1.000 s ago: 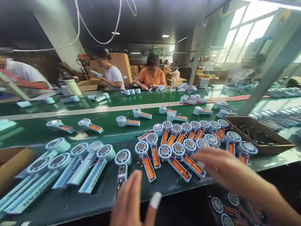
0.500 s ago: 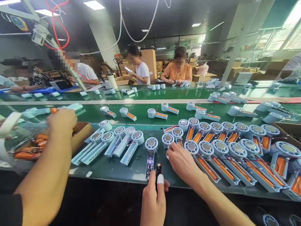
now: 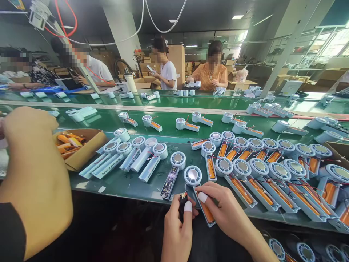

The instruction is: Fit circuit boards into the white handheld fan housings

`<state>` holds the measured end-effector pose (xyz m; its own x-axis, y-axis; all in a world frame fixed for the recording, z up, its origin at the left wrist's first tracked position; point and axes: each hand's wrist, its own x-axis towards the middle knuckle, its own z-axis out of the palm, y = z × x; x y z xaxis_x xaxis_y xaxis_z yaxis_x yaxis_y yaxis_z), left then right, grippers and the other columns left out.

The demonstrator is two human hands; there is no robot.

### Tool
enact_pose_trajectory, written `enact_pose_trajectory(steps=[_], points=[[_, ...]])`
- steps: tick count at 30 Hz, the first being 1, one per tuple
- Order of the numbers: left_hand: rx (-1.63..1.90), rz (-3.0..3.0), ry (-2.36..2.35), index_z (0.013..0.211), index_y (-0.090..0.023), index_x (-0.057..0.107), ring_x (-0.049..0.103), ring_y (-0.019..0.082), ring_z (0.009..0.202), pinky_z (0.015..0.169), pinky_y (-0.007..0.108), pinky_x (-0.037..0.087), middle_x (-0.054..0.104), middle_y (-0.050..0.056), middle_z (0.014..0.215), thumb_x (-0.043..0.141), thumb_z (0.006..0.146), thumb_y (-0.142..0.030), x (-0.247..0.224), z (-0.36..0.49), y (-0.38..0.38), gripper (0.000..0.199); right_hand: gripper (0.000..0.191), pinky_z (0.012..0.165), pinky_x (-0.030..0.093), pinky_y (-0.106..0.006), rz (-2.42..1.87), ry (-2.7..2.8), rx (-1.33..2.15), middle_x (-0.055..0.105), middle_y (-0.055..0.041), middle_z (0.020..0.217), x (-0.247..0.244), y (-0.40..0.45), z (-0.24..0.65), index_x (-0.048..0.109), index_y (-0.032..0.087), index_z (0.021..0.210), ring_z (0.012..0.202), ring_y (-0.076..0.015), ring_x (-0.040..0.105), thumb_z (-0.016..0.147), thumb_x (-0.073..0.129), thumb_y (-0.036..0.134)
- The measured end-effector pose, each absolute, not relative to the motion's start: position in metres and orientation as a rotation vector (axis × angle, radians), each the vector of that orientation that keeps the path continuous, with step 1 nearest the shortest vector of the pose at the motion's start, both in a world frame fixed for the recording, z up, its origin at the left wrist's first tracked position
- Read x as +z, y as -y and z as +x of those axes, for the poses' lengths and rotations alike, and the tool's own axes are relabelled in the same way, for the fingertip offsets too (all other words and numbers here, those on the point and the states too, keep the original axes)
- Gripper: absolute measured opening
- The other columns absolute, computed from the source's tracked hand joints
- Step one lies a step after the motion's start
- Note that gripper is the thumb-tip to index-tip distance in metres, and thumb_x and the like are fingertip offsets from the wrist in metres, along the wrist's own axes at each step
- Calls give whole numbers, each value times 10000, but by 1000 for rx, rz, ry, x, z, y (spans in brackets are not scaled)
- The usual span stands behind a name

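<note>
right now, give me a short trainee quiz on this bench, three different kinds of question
1. What does the left hand hold: (a) a bottle, (b) a black part, (c) a phone?
2. True or false: the right hand touches a fan.
3. Fill in: the cylinders in the box on the left are mostly ____ in colour.

Key: 1 b; 2 true; 3 orange

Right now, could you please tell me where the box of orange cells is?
The box is at the left of the head view, between a co-worker's arm and the blue fans.
</note>
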<state>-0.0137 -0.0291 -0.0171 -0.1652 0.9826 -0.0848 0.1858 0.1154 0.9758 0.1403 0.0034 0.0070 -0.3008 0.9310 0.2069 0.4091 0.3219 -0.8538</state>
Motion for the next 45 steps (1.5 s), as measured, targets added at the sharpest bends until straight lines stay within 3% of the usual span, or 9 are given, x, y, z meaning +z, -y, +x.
enact_pose_trajectory(steps=[4, 8, 13, 17, 20, 26, 33, 39, 45], points=[[1067, 1156, -1522, 1077, -188, 676, 658, 206, 693, 610, 286, 539, 736, 92, 947, 549, 890, -481, -15, -16, 24, 370, 327, 850, 554, -319, -1189, 1656, 1189, 732, -78, 1039, 3, -2, 145, 730, 196, 1167, 960, -223, 685, 1027, 499, 380], [1089, 1189, -1507, 1170, -183, 691, 663, 213, 754, 636, 289, 539, 732, 116, 1088, 577, 883, -497, -10, -17, 15, 440, 393, 736, 562, -304, -1181, 1615, 1301, 741, -70, 953, 3, -2, 147, 718, 177, 1209, 825, -205, 672, 1033, 473, 429], [1062, 1221, -1479, 981, -153, 742, 603, 187, 617, 590, 279, 513, 695, 39, 714, 620, 847, -540, -9, -18, 4, 427, 300, 836, 561, -333, -1271, 1713, 1046, 736, -78, 1029, 3, -5, 150, 740, 201, 1119, 947, -231, 690, 1009, 509, 357], [1096, 1113, -1590, 961, -159, 745, 582, 173, 569, 590, 291, 515, 697, 26, 701, 691, 756, -527, -12, -22, 4, 424, 262, 786, 574, -357, -1476, 1747, 631, 721, -96, 1052, 2, -3, 154, 722, 207, 1051, 930, -254, 700, 993, 485, 302], [1124, 1069, -1618, 958, -164, 754, 558, 161, 529, 552, 279, 490, 684, 14, 662, 712, 725, -510, -14, -22, 7, 420, 254, 807, 576, -342, -1383, 1804, 411, 708, -103, 1090, 6, 6, 145, 686, 224, 1083, 962, -243, 700, 997, 448, 235], [1133, 1014, -1485, 808, -164, 764, 570, 161, 597, 575, 260, 482, 676, 12, 655, 743, 722, -490, -15, -24, 3, 338, 307, 795, 596, -351, -1247, 2053, 479, 695, -106, 1184, 7, 11, 116, 601, 215, 1248, 989, -254, 700, 943, 577, 229], [1070, 986, -1389, 740, -151, 700, 398, 96, 509, 521, 215, 339, 452, -71, 493, 735, 754, -481, -16, -33, -2, 332, 339, 846, 562, -335, -1244, 2200, 608, 688, -61, 1156, 2, -5, 128, 645, 249, 1176, 990, -220, 673, 942, 484, 63], [1038, 993, -1367, 839, -149, 725, 421, 108, 521, 553, 229, 359, 462, -71, 502, 708, 788, -450, -13, -33, 0, 306, 324, 813, 569, -354, -1225, 2212, 463, 686, -91, 1143, -8, -4, 127, 638, 228, 1192, 964, -230, 666, 998, 409, 108], [1028, 1122, -1471, 888, -158, 716, 453, 123, 536, 543, 231, 378, 483, -62, 539, 662, 814, -428, -13, -34, 2, 285, 333, 733, 551, -299, -1175, 2186, 427, 672, -100, 1091, -12, -4, 127, 652, 217, 1172, 889, -203, 671, 1019, 371, 123]])
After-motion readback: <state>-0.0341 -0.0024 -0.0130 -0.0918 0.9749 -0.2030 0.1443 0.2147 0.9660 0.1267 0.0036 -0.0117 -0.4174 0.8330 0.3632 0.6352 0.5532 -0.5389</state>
